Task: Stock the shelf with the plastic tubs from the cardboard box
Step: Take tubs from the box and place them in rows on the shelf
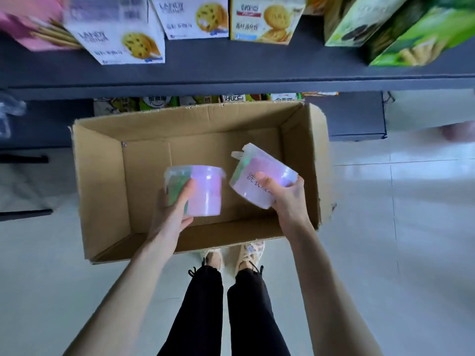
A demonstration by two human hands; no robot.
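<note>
The person stands over the cardboard box (pixel 102 181), which sits open on the pale floor just in front of the dark shelf (pixel 231 70). Each hand holds one plastic tub above the inside of the box.

The left hand (pixel 172 214) is wrapped around the left tub (pixel 203 191): the thumb presses on its near side over the green part of the label, and the other fingers go behind it, where they are hidden. This tub is held almost upright, above the middle of the box bottom. The right hand (pixel 285 194) grips the right tub (pixel 259 176) from the side nearest the person, with the thumb pressed on the pink label and the fingers curled around the right side. This tub is tilted, its lid toward the far wall of the box, and it is near the right wall.

The bottom of the box, as far as it shows, is bare brown cardboard; no other tub is visible in it. So these two are probably the last ones, though the near wall hides a strip of the bottom.

The shelf above the box carries biscuit boxes (pixel 195 19) along its back, and its front edge is free. No tub is seen on the shelf in this view. What is left, in my judgement, is to lift both tubs and set them on the shelf.
</note>
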